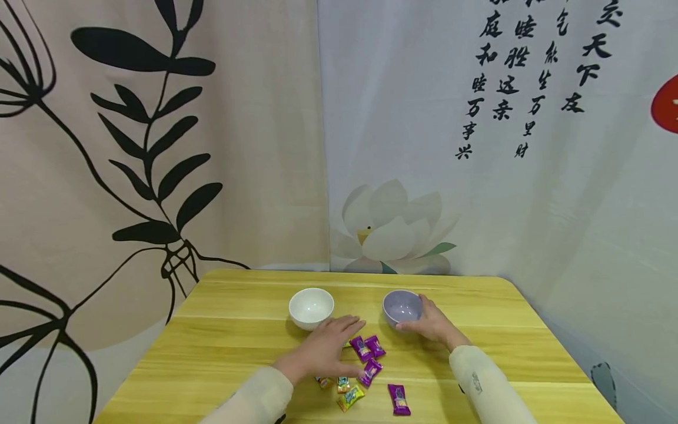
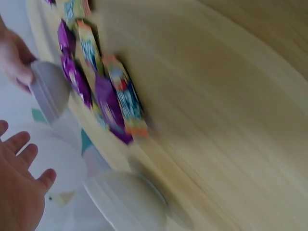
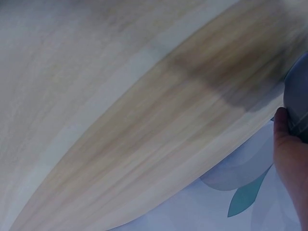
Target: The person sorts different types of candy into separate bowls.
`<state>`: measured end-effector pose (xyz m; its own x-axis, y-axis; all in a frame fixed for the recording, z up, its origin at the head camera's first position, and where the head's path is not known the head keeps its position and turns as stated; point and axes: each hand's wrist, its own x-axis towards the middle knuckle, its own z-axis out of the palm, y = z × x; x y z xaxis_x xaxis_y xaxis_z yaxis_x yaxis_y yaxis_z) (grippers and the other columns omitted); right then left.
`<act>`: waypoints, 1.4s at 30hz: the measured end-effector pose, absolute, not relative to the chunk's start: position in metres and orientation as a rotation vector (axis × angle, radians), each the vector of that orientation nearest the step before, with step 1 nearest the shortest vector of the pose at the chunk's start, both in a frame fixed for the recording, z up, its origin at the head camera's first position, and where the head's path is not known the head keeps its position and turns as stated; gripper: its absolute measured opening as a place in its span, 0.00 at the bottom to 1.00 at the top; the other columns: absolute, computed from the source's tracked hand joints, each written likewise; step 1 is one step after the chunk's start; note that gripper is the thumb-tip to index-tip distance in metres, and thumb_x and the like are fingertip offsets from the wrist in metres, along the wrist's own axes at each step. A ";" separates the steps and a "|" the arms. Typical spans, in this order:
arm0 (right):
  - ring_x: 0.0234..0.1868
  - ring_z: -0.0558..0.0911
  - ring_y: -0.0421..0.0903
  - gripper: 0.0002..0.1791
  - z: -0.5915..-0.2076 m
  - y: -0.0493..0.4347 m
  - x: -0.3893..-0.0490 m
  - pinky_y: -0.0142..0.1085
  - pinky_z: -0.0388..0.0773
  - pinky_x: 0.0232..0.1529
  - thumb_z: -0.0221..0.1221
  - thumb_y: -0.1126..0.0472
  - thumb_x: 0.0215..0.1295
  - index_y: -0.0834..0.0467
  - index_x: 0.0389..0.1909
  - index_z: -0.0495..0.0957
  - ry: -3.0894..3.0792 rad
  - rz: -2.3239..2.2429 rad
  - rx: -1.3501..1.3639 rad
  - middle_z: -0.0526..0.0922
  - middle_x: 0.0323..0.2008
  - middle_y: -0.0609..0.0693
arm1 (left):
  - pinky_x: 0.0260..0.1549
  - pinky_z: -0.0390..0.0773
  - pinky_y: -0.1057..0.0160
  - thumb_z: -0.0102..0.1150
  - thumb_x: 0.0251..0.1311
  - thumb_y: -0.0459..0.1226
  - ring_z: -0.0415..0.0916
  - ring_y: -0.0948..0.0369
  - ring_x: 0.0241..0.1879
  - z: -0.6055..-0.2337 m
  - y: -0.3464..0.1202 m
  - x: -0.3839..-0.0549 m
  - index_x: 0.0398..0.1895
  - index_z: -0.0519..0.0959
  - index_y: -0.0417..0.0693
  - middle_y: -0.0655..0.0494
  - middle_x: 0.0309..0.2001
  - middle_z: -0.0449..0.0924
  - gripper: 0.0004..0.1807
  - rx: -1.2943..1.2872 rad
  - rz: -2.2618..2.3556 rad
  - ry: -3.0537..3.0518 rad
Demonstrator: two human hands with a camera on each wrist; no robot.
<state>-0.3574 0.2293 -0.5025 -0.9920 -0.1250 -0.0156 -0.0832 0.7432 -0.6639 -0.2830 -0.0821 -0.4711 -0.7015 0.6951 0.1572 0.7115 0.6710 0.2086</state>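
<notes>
"Pale sleeves [image 1: 254, 397] lie nearest, reaching in over the table [image 1: 238, 330]. What is the right hand [image 1: 434, 323] doing?"

"Gripping the lavender bowl [image 1: 402, 307] at its right side — thumb round the near wall, fingers curled at the rim. I can't tell whether the base rests on the wood."

"And the left hand [image 1: 325, 350]?"

"Fingers stretched out, thumb spread well away from them, nothing in its grasp. It sits over part of the sweets, near the white bowl [image 1: 311, 307]; whether the palm touches a wrapper, I can't tell."

"Where do the sweets lie?"

"Nearer than the bowls: purple sweets [image 1: 369, 372] clustered beside the left hand, a yellow sweet [image 1: 351, 398] just below them, and a lone purple sweet [image 1: 399, 400] apart to the right."

"How should that bowl be handled?"

"My guess is that it's being placed or steadied. I'd set thumb and fingers on opposite faces of the wall, hold the rim level and move gently — with the left palm high enough not to scatter any wrappers."
</notes>
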 end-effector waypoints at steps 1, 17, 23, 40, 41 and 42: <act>0.66 0.65 0.71 0.68 -0.503 0.229 -0.357 0.63 0.61 0.63 0.74 0.37 0.46 0.72 0.74 0.47 2.881 -1.092 -0.179 0.59 0.68 0.74 | 0.69 0.55 0.44 0.59 0.54 0.69 0.54 0.53 0.73 -0.473 -0.078 -0.282 0.78 0.56 0.52 0.52 0.75 0.58 0.53 -1.215 -0.381 -2.818; 0.65 0.66 0.70 0.68 -0.505 0.231 -0.356 0.62 0.62 0.64 0.75 0.38 0.46 0.72 0.74 0.47 2.882 -1.157 -0.199 0.60 0.68 0.73 | 0.68 0.59 0.46 0.63 0.57 0.63 0.57 0.60 0.72 -0.487 -0.028 -0.277 0.77 0.57 0.56 0.63 0.72 0.62 0.49 -1.523 -0.290 -2.863; 0.66 0.65 0.70 0.68 -0.507 0.233 -0.357 0.63 0.61 0.64 0.75 0.40 0.45 0.71 0.74 0.45 2.870 -1.200 -0.192 0.58 0.69 0.73 | 0.67 0.62 0.50 0.67 0.54 0.61 0.60 0.63 0.70 -0.488 -0.017 -0.275 0.76 0.60 0.58 0.62 0.70 0.65 0.48 -1.563 -0.213 -2.868; 0.67 0.63 0.70 0.68 -0.507 0.229 -0.353 0.63 0.59 0.65 0.75 0.40 0.46 0.69 0.75 0.44 2.848 -1.233 -0.168 0.57 0.70 0.72 | 0.64 0.65 0.55 0.69 0.58 0.50 0.65 0.68 0.65 -0.494 0.003 -0.275 0.71 0.68 0.62 0.68 0.65 0.70 0.36 -1.734 -0.102 -2.834; 0.67 0.63 0.70 0.68 -0.507 0.229 -0.353 0.63 0.59 0.65 0.75 0.40 0.46 0.69 0.75 0.45 2.848 -1.233 -0.169 0.57 0.70 0.72 | 0.64 0.65 0.55 0.68 0.59 0.50 0.65 0.68 0.65 -0.494 0.004 -0.275 0.71 0.69 0.63 0.68 0.66 0.70 0.36 -1.742 -0.085 -2.824; 0.67 0.63 0.70 0.68 -0.506 0.229 -0.353 0.63 0.60 0.64 0.75 0.40 0.46 0.69 0.75 0.45 2.849 -1.232 -0.171 0.57 0.70 0.73 | 0.64 0.65 0.55 0.67 0.59 0.50 0.65 0.68 0.65 -0.494 0.005 -0.275 0.70 0.69 0.63 0.68 0.65 0.70 0.34 -1.751 -0.070 -2.815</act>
<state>-0.3526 0.2290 -0.5060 -0.9934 -0.1136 0.0136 -0.0877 0.6802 -0.7278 -0.2753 0.0047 -0.4940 -0.4315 0.8934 -0.1251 0.8860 0.4458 0.1273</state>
